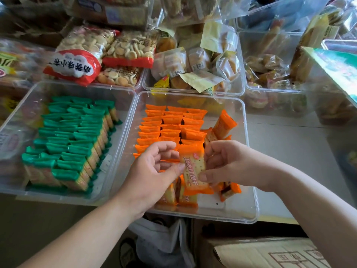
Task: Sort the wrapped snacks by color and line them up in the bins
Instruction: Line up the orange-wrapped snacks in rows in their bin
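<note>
Head view: one orange cracker packet [193, 167] held upright between both hands, above the near half of the right clear bin [249, 151]. Left hand [154, 171] pinches its left edge, thumb in front, fingers curled. Right hand [231, 163] pinches its right edge, thumb low, fingers behind the top. Below and behind it, orange packets [170, 128] stand in three rows; one loose packet [224, 123] leans at the right, a few more lie at the near end. Left clear bin [77, 84] holds green packets [73, 142] in rows. Both bins sit side by side, touching, on the tabletop [289, 147].
</note>
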### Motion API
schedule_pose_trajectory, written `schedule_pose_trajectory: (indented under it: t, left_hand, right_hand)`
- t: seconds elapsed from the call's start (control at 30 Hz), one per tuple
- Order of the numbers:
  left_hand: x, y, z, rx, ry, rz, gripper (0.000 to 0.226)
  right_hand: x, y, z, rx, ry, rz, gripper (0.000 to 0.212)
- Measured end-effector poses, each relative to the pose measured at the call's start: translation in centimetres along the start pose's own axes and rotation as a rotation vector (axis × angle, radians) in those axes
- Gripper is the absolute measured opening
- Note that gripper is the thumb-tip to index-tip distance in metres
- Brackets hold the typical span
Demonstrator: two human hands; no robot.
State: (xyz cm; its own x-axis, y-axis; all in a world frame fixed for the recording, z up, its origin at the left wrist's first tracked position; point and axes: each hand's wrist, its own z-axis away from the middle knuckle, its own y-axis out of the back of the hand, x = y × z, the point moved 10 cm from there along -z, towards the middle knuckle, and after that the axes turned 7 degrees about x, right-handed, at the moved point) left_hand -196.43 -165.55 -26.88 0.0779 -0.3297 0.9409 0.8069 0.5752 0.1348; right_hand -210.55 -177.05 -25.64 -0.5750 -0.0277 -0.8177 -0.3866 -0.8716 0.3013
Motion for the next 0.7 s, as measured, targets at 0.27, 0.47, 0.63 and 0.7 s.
schedule_pose_trajectory:
  t: [0.27,0.47,0.63,0.7]
  left_hand:
    - [-0.6,-1.5,0.2,-0.268,-0.072,-0.368,0.042]
    - [-1.0,-1.4,0.0,-0.252,-0.075,-0.388,0.034]
    - [-0.7,-2.0,0.3,-0.29,-0.205,-0.625,0.009]
    - [-0.9,-2.3,0.5,-0.336,-0.193,-0.696,0.006]
  right_hand:
    - [-0.2,-0.7,-0.2,0.02,0.039,0.244,0.038]
    - [0.8,-1.2,-0.8,0.012,0.019,0.307,0.013]
    - [1.7,-2.8,-0.8,-0.096,-0.002,0.377,0.003]
    - [2.2,-2.9,-0.9,-0.057,0.018,0.398,0.007]
